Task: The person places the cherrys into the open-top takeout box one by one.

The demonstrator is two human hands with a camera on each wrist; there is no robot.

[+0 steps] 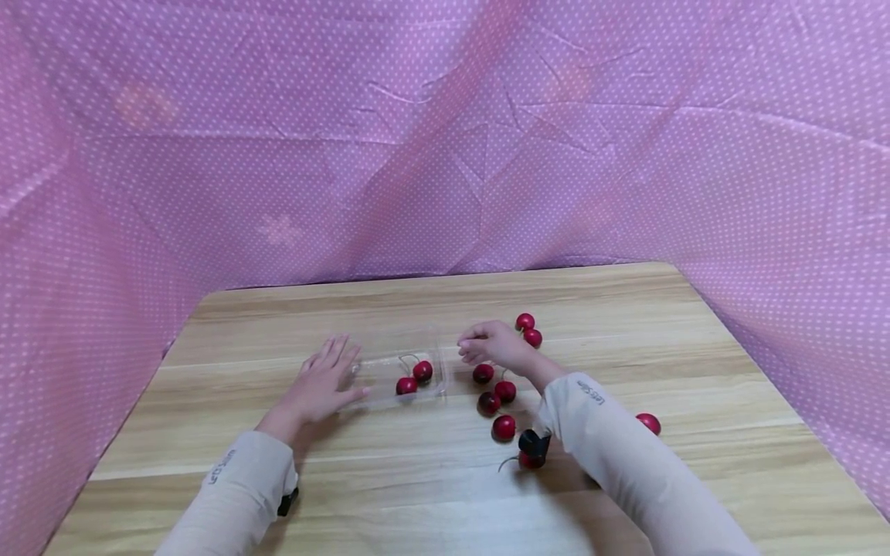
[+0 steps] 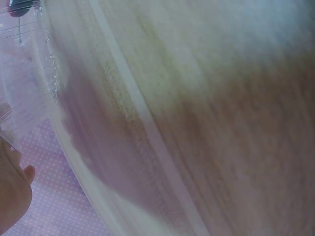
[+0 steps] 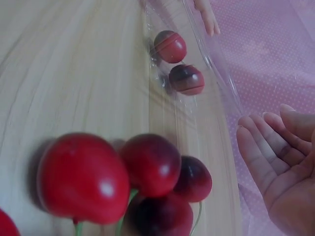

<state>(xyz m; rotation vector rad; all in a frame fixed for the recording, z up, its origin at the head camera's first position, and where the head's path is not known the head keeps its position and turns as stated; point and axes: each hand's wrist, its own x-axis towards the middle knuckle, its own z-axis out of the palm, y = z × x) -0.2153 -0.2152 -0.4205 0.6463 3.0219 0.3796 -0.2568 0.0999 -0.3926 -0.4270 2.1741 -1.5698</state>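
A clear plastic box (image 1: 445, 363) lies left of the table's middle with two red cherries (image 1: 422, 371) inside. My left hand (image 1: 323, 390) is at the box's left end, fingers straight and spread; the left wrist view shows part of that hand (image 2: 12, 191) beside the clear wall (image 2: 29, 83). Just past the box's right end is my right hand (image 1: 497, 345), its fingers relaxed. In the right wrist view the palm (image 3: 290, 167) holds nothing. Close below this hand lie loose cherries (image 1: 504, 391), dark red with green stems.
Two cherries (image 1: 528, 330) lie behind the right hand. Another cherry (image 1: 504, 428) sits nearer the front, one (image 1: 531, 461) is partly covered by the black wrist camera (image 1: 534, 443), and one (image 1: 648, 423) shows beyond the right sleeve. Pink dotted cloth (image 1: 445, 193) surrounds the wooden table (image 1: 389, 479).
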